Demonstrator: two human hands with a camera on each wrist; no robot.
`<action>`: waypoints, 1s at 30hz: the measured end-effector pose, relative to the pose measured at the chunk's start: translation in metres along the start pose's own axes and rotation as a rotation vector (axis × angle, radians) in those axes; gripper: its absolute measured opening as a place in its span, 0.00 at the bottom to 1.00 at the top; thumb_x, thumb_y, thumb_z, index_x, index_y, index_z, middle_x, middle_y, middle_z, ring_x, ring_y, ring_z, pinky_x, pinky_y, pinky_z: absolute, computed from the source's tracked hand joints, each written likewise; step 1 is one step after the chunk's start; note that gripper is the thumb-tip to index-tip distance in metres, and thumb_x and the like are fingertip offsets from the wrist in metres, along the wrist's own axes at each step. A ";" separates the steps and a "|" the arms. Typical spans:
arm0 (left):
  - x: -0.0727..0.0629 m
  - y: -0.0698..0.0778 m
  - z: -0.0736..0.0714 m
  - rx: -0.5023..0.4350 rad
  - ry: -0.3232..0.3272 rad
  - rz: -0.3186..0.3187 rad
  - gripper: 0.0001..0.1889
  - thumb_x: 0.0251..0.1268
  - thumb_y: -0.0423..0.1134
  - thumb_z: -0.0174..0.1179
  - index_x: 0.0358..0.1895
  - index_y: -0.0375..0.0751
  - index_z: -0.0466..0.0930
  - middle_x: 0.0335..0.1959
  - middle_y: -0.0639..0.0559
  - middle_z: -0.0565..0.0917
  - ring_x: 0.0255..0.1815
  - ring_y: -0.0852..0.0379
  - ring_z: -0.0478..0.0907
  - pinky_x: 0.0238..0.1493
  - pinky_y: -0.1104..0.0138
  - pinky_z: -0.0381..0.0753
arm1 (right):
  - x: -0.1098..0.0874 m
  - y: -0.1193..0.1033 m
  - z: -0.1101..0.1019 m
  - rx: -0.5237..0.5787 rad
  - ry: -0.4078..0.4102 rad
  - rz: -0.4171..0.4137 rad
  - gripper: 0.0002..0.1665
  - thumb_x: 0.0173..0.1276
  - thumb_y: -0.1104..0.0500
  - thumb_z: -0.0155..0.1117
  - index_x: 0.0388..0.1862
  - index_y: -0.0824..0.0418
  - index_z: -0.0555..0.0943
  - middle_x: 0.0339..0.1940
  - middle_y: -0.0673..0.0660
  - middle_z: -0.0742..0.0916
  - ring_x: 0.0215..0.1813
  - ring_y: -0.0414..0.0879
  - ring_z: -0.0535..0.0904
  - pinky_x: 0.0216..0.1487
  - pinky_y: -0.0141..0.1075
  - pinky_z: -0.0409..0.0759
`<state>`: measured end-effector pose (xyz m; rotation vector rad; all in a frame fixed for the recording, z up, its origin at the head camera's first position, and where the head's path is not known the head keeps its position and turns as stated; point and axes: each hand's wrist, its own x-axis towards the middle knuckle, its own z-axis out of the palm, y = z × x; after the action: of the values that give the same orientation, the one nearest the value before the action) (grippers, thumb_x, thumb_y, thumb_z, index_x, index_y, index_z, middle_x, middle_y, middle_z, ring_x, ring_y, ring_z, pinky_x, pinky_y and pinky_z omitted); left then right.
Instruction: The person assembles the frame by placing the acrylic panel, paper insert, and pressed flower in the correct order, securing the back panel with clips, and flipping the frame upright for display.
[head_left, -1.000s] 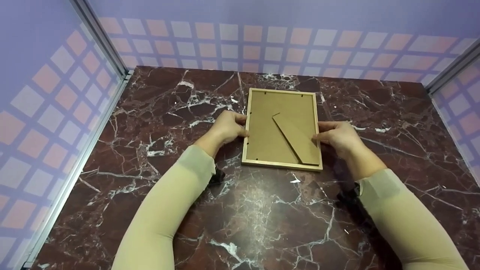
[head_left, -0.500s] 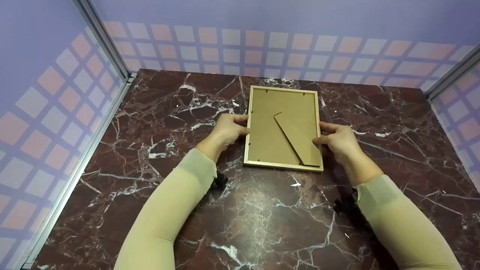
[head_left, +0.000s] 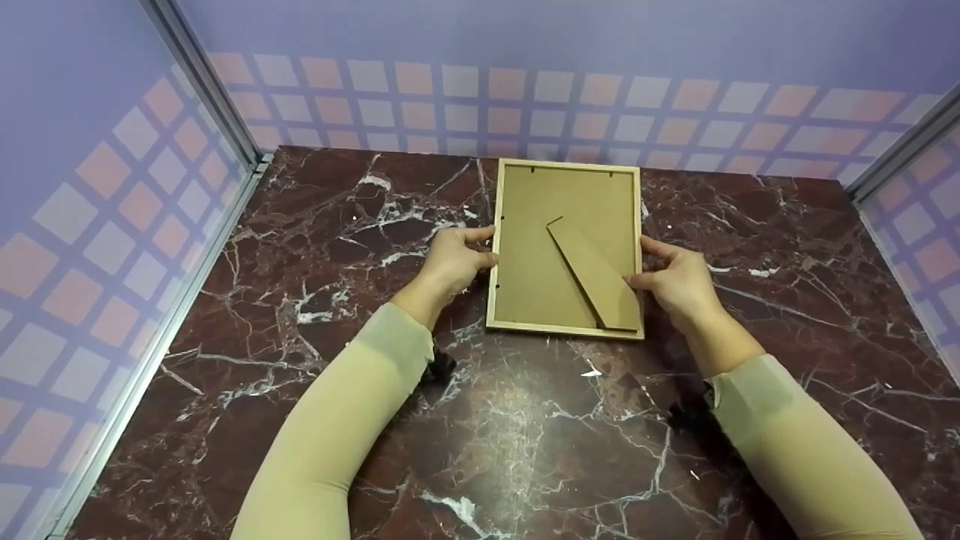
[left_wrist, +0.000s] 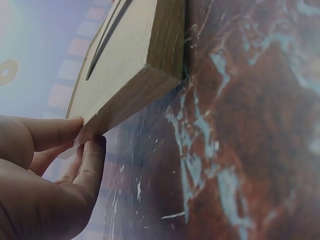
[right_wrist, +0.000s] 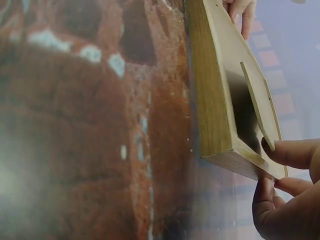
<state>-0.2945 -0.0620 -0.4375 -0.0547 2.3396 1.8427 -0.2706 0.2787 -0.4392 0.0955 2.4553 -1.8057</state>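
A wooden picture frame shows its brown backing board in the head view, tilted with its far end raised and its near edge down at the table. A slanted easel stand is attached to the back; in the right wrist view its strip stands away from the board. My left hand pinches the frame's left side, thumb on the back and fingers beneath. On the opposite side, my right hand grips the edge, its thumb at the stand. The frame's front is hidden.
The dark red marbled table has white veins and a glossy patch. A purple back wall with pink and white squares rises behind it. A metal rail runs along the left side.
The frame's far end has risen toward the back wall, while its near edge stays almost in place. Both hands keep hold of its sides.
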 end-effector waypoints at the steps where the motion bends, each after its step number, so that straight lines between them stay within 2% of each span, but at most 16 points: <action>1: 0.000 0.001 0.000 0.002 0.000 0.004 0.30 0.71 0.23 0.70 0.76 0.38 0.83 0.71 0.37 0.88 0.33 0.65 0.77 0.35 0.76 0.77 | 0.000 -0.001 -0.001 0.000 -0.001 -0.002 0.52 0.68 0.78 0.73 0.89 0.68 0.65 0.75 0.79 0.83 0.47 0.29 0.87 0.48 0.23 0.92; 5: 0.002 0.006 -0.001 -0.001 -0.007 0.031 0.30 0.72 0.23 0.70 0.77 0.38 0.82 0.69 0.37 0.89 0.40 0.65 0.81 0.40 0.77 0.80 | -0.001 -0.007 -0.005 0.010 0.006 -0.024 0.50 0.69 0.77 0.72 0.89 0.68 0.65 0.76 0.78 0.83 0.51 0.31 0.86 0.50 0.22 0.90; 8: 0.003 0.010 -0.001 -0.012 -0.007 0.056 0.30 0.73 0.23 0.71 0.77 0.38 0.82 0.67 0.36 0.90 0.47 0.61 0.84 0.44 0.77 0.82 | -0.002 -0.011 -0.007 0.040 0.010 -0.050 0.48 0.71 0.77 0.71 0.88 0.70 0.66 0.73 0.77 0.84 0.53 0.34 0.86 0.51 0.23 0.90; 11: 0.004 0.013 -0.003 -0.013 0.008 0.082 0.30 0.72 0.23 0.71 0.76 0.39 0.83 0.66 0.36 0.91 0.51 0.58 0.86 0.47 0.77 0.85 | -0.003 -0.013 -0.005 0.059 0.021 -0.066 0.46 0.72 0.76 0.71 0.87 0.72 0.68 0.67 0.65 0.87 0.54 0.36 0.85 0.52 0.24 0.89; 13: 0.005 0.014 -0.004 -0.011 0.019 0.100 0.30 0.71 0.22 0.72 0.75 0.38 0.83 0.66 0.35 0.91 0.53 0.56 0.88 0.48 0.77 0.85 | -0.004 -0.015 -0.003 0.079 0.037 -0.072 0.40 0.72 0.75 0.71 0.82 0.75 0.72 0.64 0.62 0.87 0.53 0.37 0.85 0.52 0.24 0.89; 16: 0.006 0.015 -0.005 -0.021 0.026 0.123 0.30 0.71 0.22 0.72 0.75 0.37 0.84 0.65 0.33 0.91 0.54 0.53 0.89 0.49 0.76 0.86 | -0.005 -0.015 -0.001 0.090 0.056 -0.070 0.28 0.76 0.73 0.71 0.73 0.78 0.79 0.71 0.65 0.84 0.57 0.39 0.82 0.51 0.21 0.87; 18: 0.006 0.016 -0.005 -0.029 0.029 0.132 0.29 0.71 0.22 0.73 0.74 0.37 0.84 0.65 0.34 0.91 0.54 0.52 0.89 0.50 0.75 0.87 | -0.005 -0.016 0.000 0.084 0.061 -0.065 0.23 0.79 0.70 0.70 0.68 0.80 0.83 0.79 0.71 0.80 0.68 0.44 0.82 0.52 0.20 0.86; 19: 0.006 0.016 -0.005 -0.035 0.029 0.135 0.29 0.70 0.22 0.73 0.74 0.37 0.84 0.65 0.34 0.92 0.54 0.52 0.89 0.51 0.75 0.88 | -0.006 -0.017 0.000 0.073 0.061 -0.060 0.22 0.81 0.68 0.70 0.67 0.80 0.83 0.82 0.72 0.78 0.74 0.48 0.81 0.56 0.20 0.85; 22: 0.005 0.015 -0.006 -0.049 0.030 0.147 0.30 0.70 0.22 0.73 0.74 0.38 0.84 0.65 0.35 0.92 0.55 0.52 0.89 0.54 0.73 0.89 | -0.006 -0.019 0.001 0.052 0.061 -0.054 0.25 0.84 0.63 0.69 0.68 0.82 0.82 0.88 0.72 0.73 0.90 0.58 0.68 0.79 0.29 0.81; 25: 0.004 0.015 -0.007 -0.053 0.034 0.165 0.30 0.70 0.22 0.73 0.74 0.38 0.85 0.67 0.37 0.91 0.56 0.52 0.89 0.55 0.72 0.90 | -0.006 -0.020 0.001 0.036 0.071 -0.058 0.25 0.84 0.62 0.69 0.68 0.83 0.82 0.90 0.71 0.72 0.94 0.60 0.62 0.94 0.44 0.66; 26: 0.004 0.014 -0.007 -0.053 0.037 0.173 0.29 0.70 0.22 0.73 0.74 0.38 0.85 0.68 0.38 0.91 0.56 0.52 0.89 0.55 0.73 0.90 | -0.006 -0.020 0.001 0.032 0.075 -0.065 0.25 0.84 0.63 0.68 0.68 0.83 0.82 0.90 0.71 0.72 0.94 0.61 0.62 0.95 0.48 0.65; 27: 0.004 0.014 -0.007 -0.052 0.040 0.181 0.29 0.70 0.22 0.74 0.73 0.38 0.85 0.69 0.38 0.90 0.56 0.51 0.89 0.54 0.73 0.90 | -0.006 -0.021 0.001 0.022 0.083 -0.073 0.24 0.84 0.63 0.68 0.67 0.83 0.83 0.89 0.71 0.72 0.94 0.60 0.63 0.95 0.48 0.65; 30: 0.005 0.012 -0.007 -0.055 0.052 0.203 0.29 0.69 0.22 0.74 0.73 0.38 0.86 0.71 0.38 0.90 0.58 0.49 0.89 0.54 0.73 0.90 | -0.007 -0.022 0.003 -0.010 0.107 -0.104 0.22 0.82 0.65 0.69 0.66 0.82 0.84 0.88 0.70 0.75 0.92 0.59 0.66 0.87 0.34 0.75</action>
<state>-0.3015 -0.0654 -0.4251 0.1346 2.4081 2.0204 -0.2657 0.2693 -0.4188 0.0669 2.5872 -1.8759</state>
